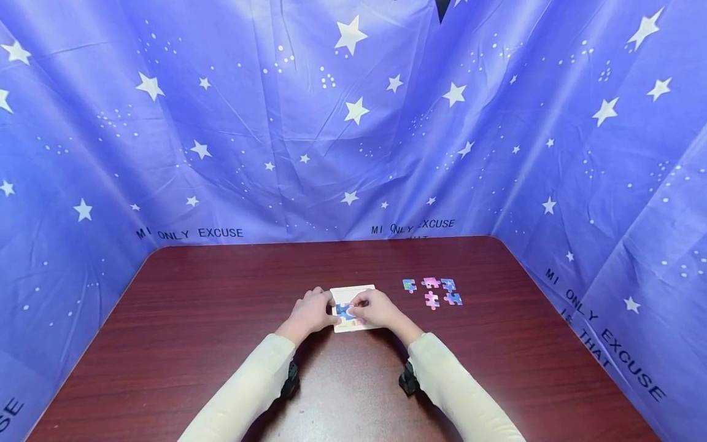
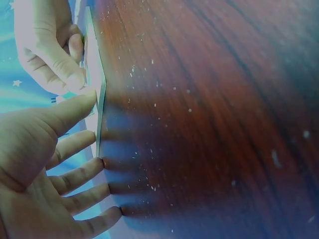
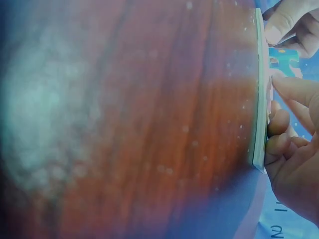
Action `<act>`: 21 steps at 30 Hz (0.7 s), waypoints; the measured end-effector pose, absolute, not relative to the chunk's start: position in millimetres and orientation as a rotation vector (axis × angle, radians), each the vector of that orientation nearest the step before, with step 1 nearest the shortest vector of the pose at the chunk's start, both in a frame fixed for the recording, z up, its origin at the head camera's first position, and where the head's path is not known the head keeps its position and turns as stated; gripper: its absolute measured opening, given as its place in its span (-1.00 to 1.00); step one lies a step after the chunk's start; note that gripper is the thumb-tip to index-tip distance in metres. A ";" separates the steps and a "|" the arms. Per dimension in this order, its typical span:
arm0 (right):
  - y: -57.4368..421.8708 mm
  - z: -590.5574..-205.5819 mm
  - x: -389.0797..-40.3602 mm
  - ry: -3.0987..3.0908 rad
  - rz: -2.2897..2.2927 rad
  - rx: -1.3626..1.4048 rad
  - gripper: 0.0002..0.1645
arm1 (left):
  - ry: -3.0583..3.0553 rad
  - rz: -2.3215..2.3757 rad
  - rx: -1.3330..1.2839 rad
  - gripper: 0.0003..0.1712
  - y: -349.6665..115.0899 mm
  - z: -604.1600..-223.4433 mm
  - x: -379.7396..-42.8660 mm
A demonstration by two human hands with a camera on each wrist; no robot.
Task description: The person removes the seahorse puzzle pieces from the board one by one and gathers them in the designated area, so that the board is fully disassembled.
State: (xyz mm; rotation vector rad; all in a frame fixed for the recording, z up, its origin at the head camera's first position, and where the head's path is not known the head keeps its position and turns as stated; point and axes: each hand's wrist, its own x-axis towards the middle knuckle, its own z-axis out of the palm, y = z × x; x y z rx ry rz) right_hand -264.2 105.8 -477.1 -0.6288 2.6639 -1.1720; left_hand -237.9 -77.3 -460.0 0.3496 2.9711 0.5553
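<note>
- From my remote station I read the star-printed curtain (image 1: pixel 309 184): "MI ONLY EXCUSE" twice at the back; "MI ONLY EXCUSE" and "IS THAT" on the right.
- The white puzzle tray (image 1: pixel 343 294) lies on the reddish-brown table (image 1: pixel 166 319), between the hands; I find its print too small to read.
- Left hand (image 1: pixel 312 312): fingers extended and spread, thumb at the tray's left edge.
- Right hand (image 1: pixel 382 309): fingers bent, thumb and forefinger pinching a blue puzzle piece (image 3: pixel 285 59) over the tray.
- I count five loose pieces (image 1: pixel 432 299), pink and blue, to the tray's right.
</note>
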 end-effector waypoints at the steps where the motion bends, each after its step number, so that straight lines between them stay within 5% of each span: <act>1: 106.1 -477.2 -264.4 2.660 -1.176 -0.627 -0.90 | 2.971 0.556 0.348 -0.58 -76.9 -459.8 -238.3; 21: 107.3 -472.8 -264.8 2.717 -1.188 -0.541 -0.86 | 2.947 0.565 0.317 -0.60 -75.7 -457.9 -240.4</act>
